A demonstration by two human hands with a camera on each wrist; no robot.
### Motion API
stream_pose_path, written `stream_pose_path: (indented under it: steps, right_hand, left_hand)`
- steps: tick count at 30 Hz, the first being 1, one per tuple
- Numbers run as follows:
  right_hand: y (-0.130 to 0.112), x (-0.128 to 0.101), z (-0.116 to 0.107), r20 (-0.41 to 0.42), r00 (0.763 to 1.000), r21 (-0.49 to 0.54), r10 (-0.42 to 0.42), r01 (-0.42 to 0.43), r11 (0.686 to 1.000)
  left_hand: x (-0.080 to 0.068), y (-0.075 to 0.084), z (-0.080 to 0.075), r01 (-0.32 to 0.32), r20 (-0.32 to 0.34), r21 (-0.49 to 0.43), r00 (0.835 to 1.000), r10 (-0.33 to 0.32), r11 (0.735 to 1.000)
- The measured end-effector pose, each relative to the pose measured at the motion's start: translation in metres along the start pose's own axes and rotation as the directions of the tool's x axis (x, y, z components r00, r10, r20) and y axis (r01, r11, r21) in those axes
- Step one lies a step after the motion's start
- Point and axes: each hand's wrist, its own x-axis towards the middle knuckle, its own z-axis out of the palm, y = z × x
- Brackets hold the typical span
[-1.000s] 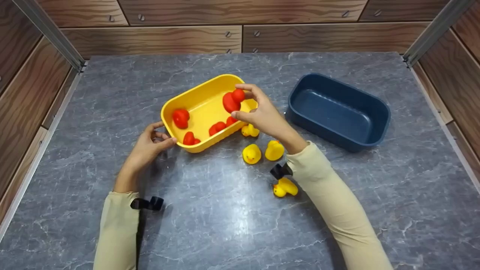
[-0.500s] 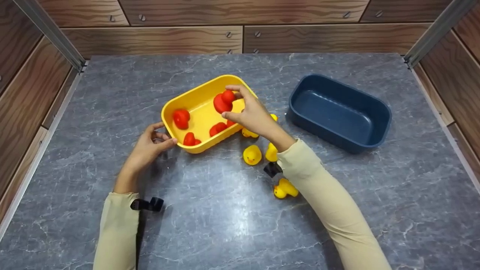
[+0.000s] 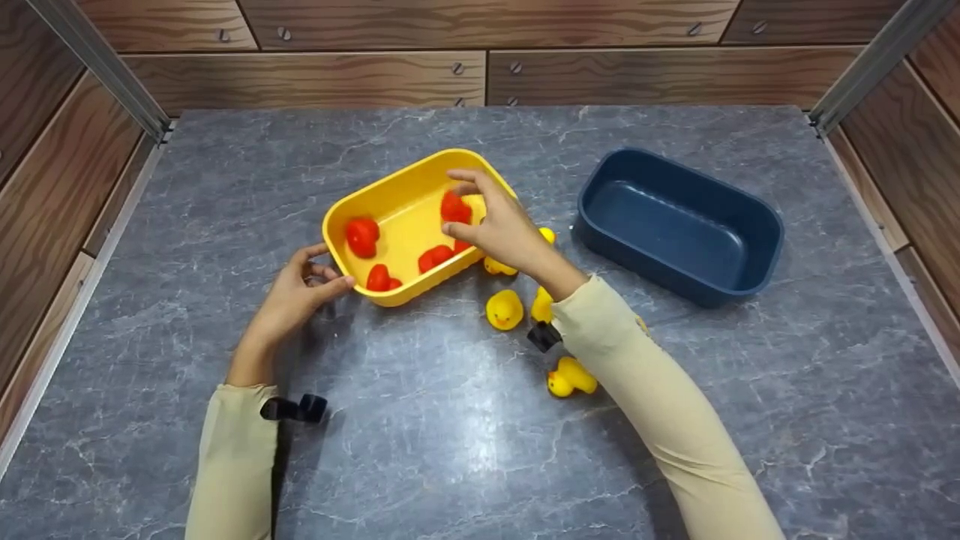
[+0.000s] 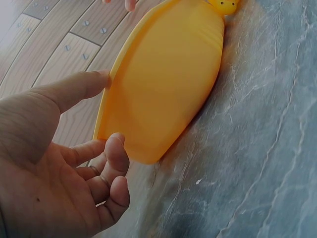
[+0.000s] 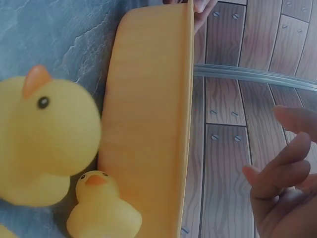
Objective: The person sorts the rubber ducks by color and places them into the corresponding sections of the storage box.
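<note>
My left hand holds the near-left corner of a yellow plastic bin, thumb and forefinger at its rim. In the left wrist view, the other fingers of that hand curl beside the outer wall. Over the bin's right end, my right hand has thumb and fingers spread. Just below it, a blurred red rubber duck shows inside the bin. The right wrist view shows nothing between that hand's fingers. Several other red ducks lie on the bin's floor.
Several yellow rubber ducks sit on the grey marbled table in front of the bin, some partly hidden by the right arm. A dark blue bin stands at the right. Wood-patterned panels border the table.
My right hand has moved left over the yellow bin and let go of the red duck, which now shows lower, inside the bin. The left hand has stayed at its corner.
</note>
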Motion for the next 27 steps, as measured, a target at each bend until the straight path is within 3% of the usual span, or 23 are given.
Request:
stream_pose_path:
  steps: [9, 16, 27]
  right_hand:
    - [0.004, -0.010, -0.009, 0.012, 0.999, 0.031, -0.045, 0.045, 0.999]
    - [0.003, -0.019, -0.027, 0.002, 0.997, 0.079, -0.076, 0.076, 0.994]
    - [0.009, -0.033, -0.063, -0.043, 0.995, 0.152, -0.086, 0.092, 0.984]
  left_hand:
    - [-0.001, 0.000, 0.000, -0.008, -0.004, 0.024, 1.000, 0.008, 1.000]
    - [-0.008, 0.007, -0.006, -0.019, -0.025, 0.163, 0.999, 0.023, 0.986]
    - [-0.021, 0.025, 0.001, -0.154, -0.066, 0.169, 0.984, 0.167, 0.974]
